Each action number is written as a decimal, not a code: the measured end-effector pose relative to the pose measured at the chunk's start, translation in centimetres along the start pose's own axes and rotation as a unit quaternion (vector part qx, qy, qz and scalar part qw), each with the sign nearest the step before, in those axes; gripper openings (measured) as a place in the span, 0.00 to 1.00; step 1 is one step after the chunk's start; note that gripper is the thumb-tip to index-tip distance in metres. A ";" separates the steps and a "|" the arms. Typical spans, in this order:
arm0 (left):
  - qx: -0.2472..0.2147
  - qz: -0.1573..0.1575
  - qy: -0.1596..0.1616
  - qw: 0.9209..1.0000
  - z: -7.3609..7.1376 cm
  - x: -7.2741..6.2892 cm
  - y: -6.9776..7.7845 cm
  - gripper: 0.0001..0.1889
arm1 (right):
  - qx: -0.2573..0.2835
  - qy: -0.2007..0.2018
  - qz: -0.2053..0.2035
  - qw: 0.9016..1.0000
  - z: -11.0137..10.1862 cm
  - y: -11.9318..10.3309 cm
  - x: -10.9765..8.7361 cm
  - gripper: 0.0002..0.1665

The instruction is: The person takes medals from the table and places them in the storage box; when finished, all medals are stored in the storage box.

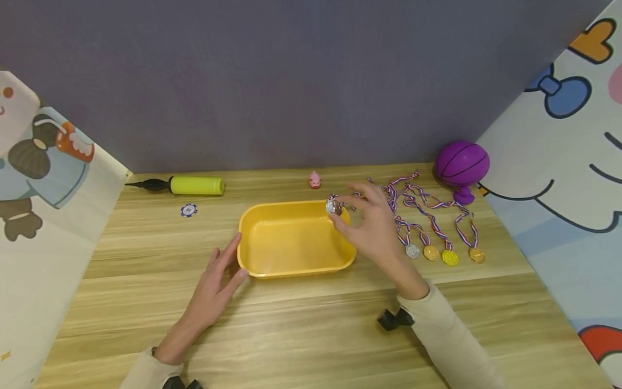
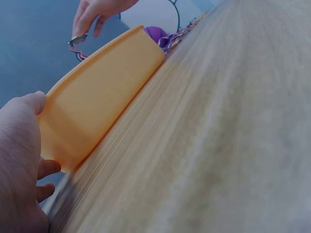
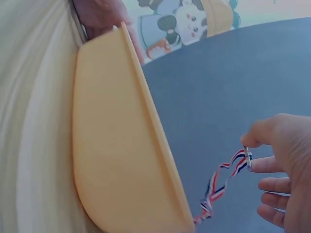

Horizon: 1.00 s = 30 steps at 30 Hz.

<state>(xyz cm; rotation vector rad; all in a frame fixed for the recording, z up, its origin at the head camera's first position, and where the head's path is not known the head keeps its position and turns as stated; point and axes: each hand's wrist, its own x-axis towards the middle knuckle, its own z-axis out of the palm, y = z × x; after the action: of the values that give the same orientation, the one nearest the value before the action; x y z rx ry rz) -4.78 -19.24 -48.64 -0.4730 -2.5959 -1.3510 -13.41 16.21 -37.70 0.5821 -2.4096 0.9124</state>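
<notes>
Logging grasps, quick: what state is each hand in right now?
Left hand: open, touching the end of the yellow tray.
Right hand: closed, pinching a silver medal.

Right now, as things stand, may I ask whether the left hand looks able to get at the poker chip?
Probably yes: the left hand only touches the yellow tray, and just bare table shows between that hand and the poker chip.

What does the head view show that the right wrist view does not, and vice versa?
Only head: yellow-green hand pump, poker chip, pink pig toy, purple basketball, four lying medals.
Only right wrist: silver medal seen edge-on, eyes of a cartoon animal.
Both: yellow tray, left hand, right hand pinching that medal.
</notes>
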 end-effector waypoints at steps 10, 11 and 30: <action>0.000 0.003 0.000 1.000 0.0 0.1 -0.1 0.40 | 0.010 -0.003 -0.052 0.999 2.6 -1.6 -0.7 0.18; 0.001 0.001 -0.001 1.000 0.0 0.1 -0.1 0.40 | 0.012 -0.005 -0.056 0.998 2.8 -1.7 -0.8 0.18; -0.002 -0.011 -0.007 1.000 0.0 0.1 -0.1 0.40 | 0.015 -0.036 -0.105 0.994 6.1 -4.7 -1.3 0.15</action>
<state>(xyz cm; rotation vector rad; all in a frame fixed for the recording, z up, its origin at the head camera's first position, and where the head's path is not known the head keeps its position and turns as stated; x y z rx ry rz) -4.88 -19.31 -48.72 -0.4571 -2.6179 -1.3649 -11.63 8.98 -40.15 0.8766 -2.3452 0.8525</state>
